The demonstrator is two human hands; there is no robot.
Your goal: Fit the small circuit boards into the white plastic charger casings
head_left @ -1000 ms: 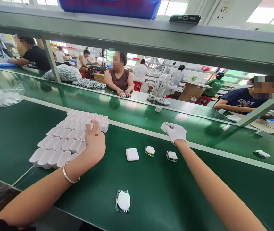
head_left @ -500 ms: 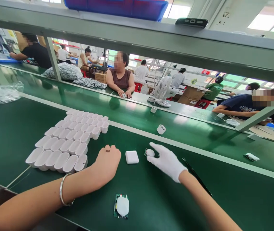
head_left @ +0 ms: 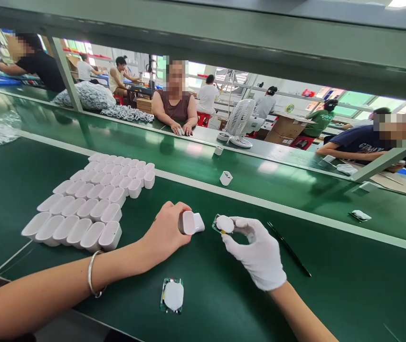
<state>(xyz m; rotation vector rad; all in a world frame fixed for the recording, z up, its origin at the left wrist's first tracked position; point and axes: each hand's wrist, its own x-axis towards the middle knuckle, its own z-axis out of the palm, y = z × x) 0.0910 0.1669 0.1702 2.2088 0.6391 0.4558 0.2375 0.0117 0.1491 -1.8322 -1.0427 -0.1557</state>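
My bare left hand point(head_left: 169, 223) grips a white plastic housing point(head_left: 189, 223) by its sides, the oval mouth turned toward me. Just behind it, partly hidden, a second white case point(head_left: 198, 222) rests on the green bench. My right hand point(head_left: 256, 249), in a white glove, pinches a small circuit board point(head_left: 223, 223) with a round white pad on it between thumb and fingers. The board is to the right of the housing, apart from it. Another circuit board point(head_left: 173, 295) with a white pad lies nearer me on the bench.
Rows of white oval housings point(head_left: 92, 204) stand to the left. Black tweezers point(head_left: 290, 249) lie right of my glove. One housing point(head_left: 226, 178) and a padded board point(head_left: 360, 215) sit on the far strip. A co-worker point(head_left: 176, 104) sits opposite, near a fan point(head_left: 240, 118). A shelf beam point(head_left: 203, 42) spans overhead.
My left hand has turned and moved right, and now shows a white housing in its grip. My gloved right hand has closed on the circuit board. The whole view has shifted slightly.
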